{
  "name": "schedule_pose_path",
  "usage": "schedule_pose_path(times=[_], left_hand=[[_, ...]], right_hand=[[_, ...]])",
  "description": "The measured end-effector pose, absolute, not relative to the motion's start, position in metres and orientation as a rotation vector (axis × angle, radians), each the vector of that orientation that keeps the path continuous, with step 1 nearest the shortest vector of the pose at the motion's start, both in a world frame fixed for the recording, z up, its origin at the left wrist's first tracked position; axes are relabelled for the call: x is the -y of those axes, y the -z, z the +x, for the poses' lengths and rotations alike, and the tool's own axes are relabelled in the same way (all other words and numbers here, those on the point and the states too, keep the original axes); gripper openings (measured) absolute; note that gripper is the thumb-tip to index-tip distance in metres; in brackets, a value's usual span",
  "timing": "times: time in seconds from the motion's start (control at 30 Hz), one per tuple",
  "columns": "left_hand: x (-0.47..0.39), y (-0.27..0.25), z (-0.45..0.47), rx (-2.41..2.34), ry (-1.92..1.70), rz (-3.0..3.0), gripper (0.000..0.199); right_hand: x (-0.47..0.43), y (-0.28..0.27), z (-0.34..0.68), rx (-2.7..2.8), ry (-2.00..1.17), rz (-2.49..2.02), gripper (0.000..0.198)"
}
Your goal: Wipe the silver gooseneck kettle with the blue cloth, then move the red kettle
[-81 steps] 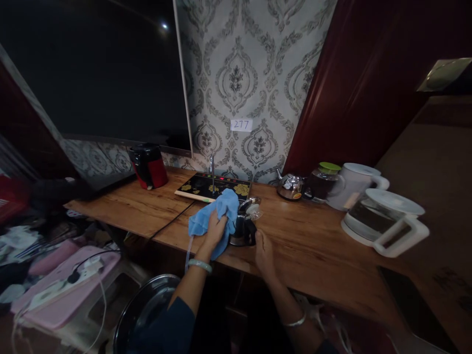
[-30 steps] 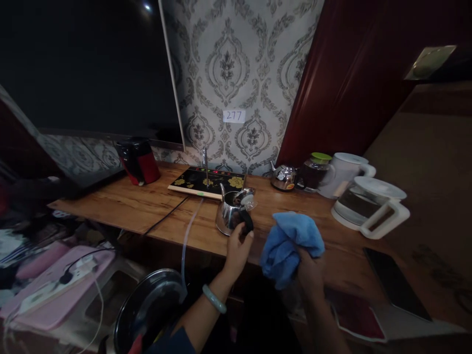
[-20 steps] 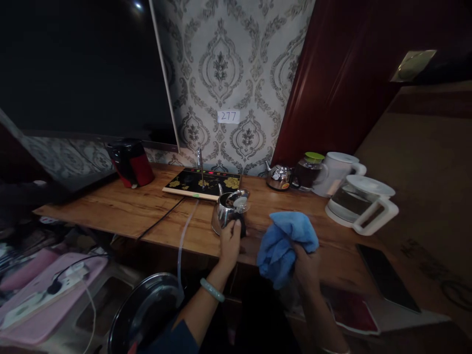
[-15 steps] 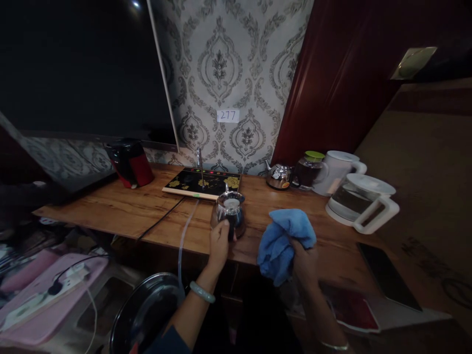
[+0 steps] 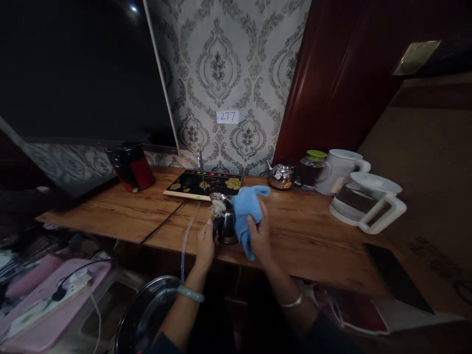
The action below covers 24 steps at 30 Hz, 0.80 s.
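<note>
A small silver kettle (image 5: 229,227) with a black handle and a clear lid knob is tilted at the table's front edge. My left hand (image 5: 205,242) is closed round its handle. In my right hand (image 5: 261,238) is a bunched blue cloth (image 5: 246,212), pressed against the kettle's right side. The cloth hides that side of the kettle. Just behind stands a black tea stove (image 5: 206,185) with gold flowers and a thin metal spout. Whether the kettle's base touches the wood, I cannot tell.
Along the right stand a second steel kettle (image 5: 280,176), a green-lidded jug (image 5: 311,169), a white pitcher (image 5: 341,172) and a glass pot (image 5: 365,199). A phone (image 5: 396,278) lies nearer. Left are a red-black appliance (image 5: 131,167), a clear hose (image 5: 186,236) and a dark basin (image 5: 147,305).
My right hand has brought the blue cloth leftward onto the kettle. The kettle has turned and tilted, its lid now leaning left, while my left hand still grips the handle.
</note>
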<state>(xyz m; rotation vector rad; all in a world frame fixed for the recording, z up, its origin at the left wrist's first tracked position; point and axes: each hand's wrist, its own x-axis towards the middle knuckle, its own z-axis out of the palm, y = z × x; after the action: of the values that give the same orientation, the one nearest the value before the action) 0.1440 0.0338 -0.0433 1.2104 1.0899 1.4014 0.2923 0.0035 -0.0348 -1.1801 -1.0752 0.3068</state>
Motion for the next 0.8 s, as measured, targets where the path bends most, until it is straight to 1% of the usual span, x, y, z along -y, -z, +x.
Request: schedule_pose_path(times=[0.07,0.13,0.2,0.3,0.37,0.43,0.57,0.6,0.7,0.73,0.8], left_hand=[[-0.033,0.042,0.144,-1.088,-1.379,1.248,0.060],[-0.032,0.041,0.144,-1.084,-1.365,1.273,0.060],[-0.033,0.039,0.144,-1.080,-1.370,1.273,0.060],[-0.032,0.039,0.144,-1.073,-1.391,1.264,0.060],[-0.032,0.039,0.145,-1.073,-1.407,1.272,0.060],[-0.032,0.041,0.145,-1.080,-1.413,1.283,0.061],[-0.033,0.043,0.144,-1.100,-1.414,1.265,0.062],[-0.034,0.043,0.144,-1.102,-1.428,1.267,0.061],[-0.036,0.045,0.143,-1.107,-1.489,1.304,0.055],[-0.037,0.046,0.143,-1.109,-1.497,1.315,0.054],[-0.039,0.050,0.143,-1.103,-1.491,1.309,0.054]], right_hand=[[-0.021,0.043,0.286,1.168,-0.259,-1.200,0.047],[-0.038,0.050,0.290,1.160,-0.282,-1.219,0.046],[-0.051,0.054,0.300,1.088,-0.396,-1.224,0.047],[-0.061,0.054,0.314,0.993,-0.658,-1.195,0.051],[-0.056,0.054,0.315,0.947,-0.724,-1.193,0.050],[-0.044,0.056,0.308,0.886,-0.652,-1.237,0.049],[-0.015,0.062,0.275,0.894,-0.356,-1.290,0.050],[-0.012,0.063,0.266,0.945,-0.277,-1.290,0.053],[-0.016,0.060,0.247,1.065,-0.070,-1.346,0.071],[-0.020,0.059,0.244,1.082,-0.027,-1.372,0.073],[-0.028,0.056,0.246,1.122,0.010,-1.392,0.066]])
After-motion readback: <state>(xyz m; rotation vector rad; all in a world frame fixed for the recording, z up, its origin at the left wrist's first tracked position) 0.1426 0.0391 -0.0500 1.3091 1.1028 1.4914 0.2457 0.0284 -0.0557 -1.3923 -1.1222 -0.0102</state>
